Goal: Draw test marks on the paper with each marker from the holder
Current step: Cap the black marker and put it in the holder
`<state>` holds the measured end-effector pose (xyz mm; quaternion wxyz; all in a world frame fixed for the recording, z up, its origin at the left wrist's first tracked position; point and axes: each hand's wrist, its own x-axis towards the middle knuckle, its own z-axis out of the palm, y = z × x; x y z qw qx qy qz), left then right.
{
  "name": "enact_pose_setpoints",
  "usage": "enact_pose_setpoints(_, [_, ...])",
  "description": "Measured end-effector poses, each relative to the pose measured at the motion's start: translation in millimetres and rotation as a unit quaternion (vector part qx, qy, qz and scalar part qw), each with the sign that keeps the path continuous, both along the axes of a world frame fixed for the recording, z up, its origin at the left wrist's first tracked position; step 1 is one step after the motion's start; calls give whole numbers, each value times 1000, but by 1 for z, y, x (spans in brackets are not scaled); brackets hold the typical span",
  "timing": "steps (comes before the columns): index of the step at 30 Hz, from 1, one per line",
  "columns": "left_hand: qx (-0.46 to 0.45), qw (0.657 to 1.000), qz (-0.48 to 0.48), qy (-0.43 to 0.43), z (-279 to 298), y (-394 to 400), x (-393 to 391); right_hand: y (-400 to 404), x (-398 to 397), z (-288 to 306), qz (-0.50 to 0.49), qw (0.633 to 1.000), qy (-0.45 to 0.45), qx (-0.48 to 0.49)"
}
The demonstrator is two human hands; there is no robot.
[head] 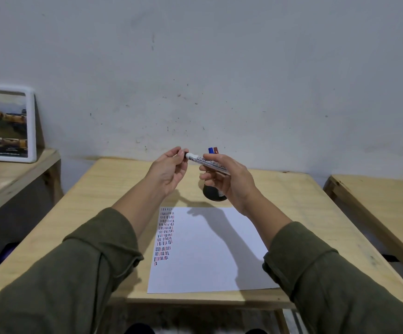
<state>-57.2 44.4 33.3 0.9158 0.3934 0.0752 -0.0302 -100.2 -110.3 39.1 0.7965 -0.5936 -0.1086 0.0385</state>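
Marker: a white marker with black print along its barrel is held in the air above the far part of the table, between the two hands, its tip end pointing to the left.
Right hand: the right hand grips the barrel of the marker, fingers curled round it.
Left hand: the left hand is at the tip end of the marker, thumb and fingers pinching a small dark piece there; it is probably the cap, but the view is too small to be sure.
Holder: a dark round holder stands on the table just behind the paper, partly hidden by the right hand; a blue marker top and a brown-red one rise above the hand.
Paper: a white sheet of paper lies flat on the table, near its front edge, below the hands.
Marks: rows of short marks in black, red and blue fill a narrow column along the left edge of the paper.
Table: a light wooden table against a grey wall.
Sleeves: both arms wear dark green sleeves, pushed up from the wrists.
Picture: a white-framed picture leans on the wall on another table at the left.
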Motion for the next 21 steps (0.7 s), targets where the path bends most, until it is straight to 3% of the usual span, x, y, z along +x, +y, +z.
enact_pose_setpoints(6, [41, 999, 6, 3, 11, -6, 17, -4, 14, -3, 17, 1000, -17, -19])
enact_pose_setpoints(12, [118, 993, -25, -20, 20, -16, 28, -11, 33, -6, 20, 994, -14, -109])
enact_pose_setpoints(17, [223, 973, -21, -47, 22, -28, 41, -11, 53, 1, -58, 987, -57, -139])
enact_pose_setpoints(21, [362, 931, 6, -34, 4, -35, 53, -18, 74, 12, -146, 959, -105, -221])
